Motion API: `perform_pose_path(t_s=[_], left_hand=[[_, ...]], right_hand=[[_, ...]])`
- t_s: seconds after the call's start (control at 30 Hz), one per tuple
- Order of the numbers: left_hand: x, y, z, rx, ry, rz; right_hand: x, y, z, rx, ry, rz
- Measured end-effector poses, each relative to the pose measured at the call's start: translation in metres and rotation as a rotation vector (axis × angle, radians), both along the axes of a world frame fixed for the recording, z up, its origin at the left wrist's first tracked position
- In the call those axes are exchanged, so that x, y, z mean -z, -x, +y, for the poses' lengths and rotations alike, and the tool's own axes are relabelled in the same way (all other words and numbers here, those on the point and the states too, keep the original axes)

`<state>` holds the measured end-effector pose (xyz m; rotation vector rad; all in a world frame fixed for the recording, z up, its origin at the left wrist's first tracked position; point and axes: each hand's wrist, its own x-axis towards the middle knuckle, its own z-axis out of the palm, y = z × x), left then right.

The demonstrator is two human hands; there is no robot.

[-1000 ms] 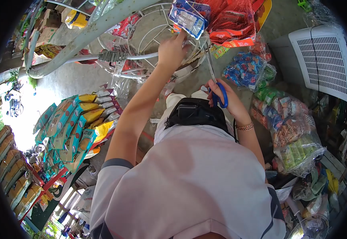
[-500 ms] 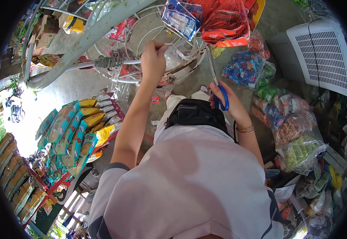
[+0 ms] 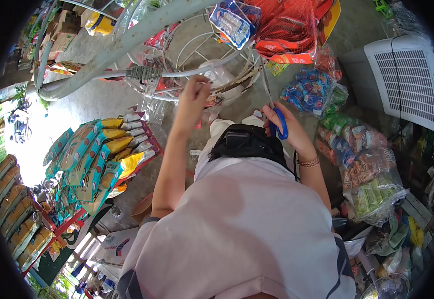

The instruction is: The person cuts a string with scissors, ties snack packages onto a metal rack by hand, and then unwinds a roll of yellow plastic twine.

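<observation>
My right hand (image 3: 288, 130) is closed around the blue handles of a pair of scissors (image 3: 282, 123). The long metal blades point up and away, their tips near a red net bag (image 3: 287, 32) of packets. In front of a white round wire rack (image 3: 187, 74), my left hand (image 3: 193, 99) has its fingers curled together. Whatever lies between those fingertips, if anything, is too small to make out. A blue and white packet (image 3: 232, 25) hangs above the rack's ring, and clear plastic (image 3: 217, 72) shows inside it.
A thick white metal bar (image 3: 122, 47) crosses the upper left. Teal snack bags (image 3: 85, 159) hang in rows on the left. On the right, bundled packets (image 3: 369, 159) in clear plastic lie beside a white slatted appliance (image 3: 406, 74). A black waist bag (image 3: 247, 142) sits at my front.
My left hand has come down and towards me, away from the rack's upper part. My right hand keeps the scissors in nearly the same place. The view has shifted slightly.
</observation>
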<state>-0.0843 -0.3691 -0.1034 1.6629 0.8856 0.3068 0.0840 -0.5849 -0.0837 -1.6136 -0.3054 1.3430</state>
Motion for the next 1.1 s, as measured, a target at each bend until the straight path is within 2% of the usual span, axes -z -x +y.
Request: perform_pose_path(t_s=[0.03, 0.13, 0.23, 0.3, 0.37, 0.43, 0.47, 0.57, 0.6, 0.67, 0.7, 0.77, 0.83, 0.9, 0.97, 1.03, 1.1], left_hand=[[-0.014, 0.008, 0.005, 0.01, 0.0, -0.009], [-0.063, 0.024, 0.021, 0.173, -0.217, 0.257], [-0.03, 0.014, 0.027, 0.1, -0.163, 0.038], [-0.008, -0.01, 0.021, -0.046, -0.494, -0.149], [0.002, -0.009, 0.015, -0.257, -0.519, -0.224], [0.007, 0.012, 0.01, -0.519, -0.235, -0.181], [0.024, 0.025, 0.011, -0.499, -0.019, -0.114], [0.04, 0.02, 0.006, -0.058, -0.471, 0.187], [0.05, 0.016, 0.017, 0.059, -0.502, 0.325], [0.069, -0.009, 0.021, 0.111, -0.762, 0.71], [0.056, -0.03, 0.025, 0.147, -0.628, 0.792], [0.06, -0.06, 0.044, 0.223, -0.551, 0.746], [0.119, -0.076, 0.064, 0.315, -0.656, 0.496], [0.158, -0.085, 0.081, 0.538, -0.302, 0.483], [0.236, -0.087, 0.105, 0.811, -0.256, 0.617], [0.26, -0.087, 0.111, 0.954, -0.393, 0.903], [0.212, -0.089, 0.103, 0.893, -0.388, 1.169]], right_hand=[[-0.001, 0.001, 0.0, -0.009, -0.003, -0.002], [-0.004, 0.0, 0.0, -0.031, -0.004, 0.0], [-0.002, 0.0, 0.003, -0.051, -0.018, 0.006], [-0.002, 0.002, 0.005, -0.066, -0.02, -0.001], [-0.003, 0.005, 0.006, -0.081, -0.014, -0.02], [-0.001, 0.005, 0.005, -0.097, -0.011, -0.033], [0.0, 0.005, 0.003, -0.107, -0.008, -0.038], [0.001, 0.004, -0.001, -0.022, -0.019, -0.013], [0.001, 0.005, -0.001, -0.026, -0.012, -0.01], [-0.001, 0.004, -0.003, -0.037, 0.007, -0.008], [-0.002, 0.004, -0.004, -0.038, 0.007, -0.009], [-0.002, 0.007, -0.002, -0.042, -0.003, -0.01], [0.001, 0.008, -0.002, -0.058, -0.01, -0.034], [0.001, 0.01, -0.006, -0.072, -0.006, -0.048], [-0.003, 0.01, -0.007, -0.091, -0.005, -0.059], [-0.001, 0.009, -0.012, -0.092, 0.003, -0.055], [0.0, 0.008, -0.014, -0.089, 0.002, -0.05]])
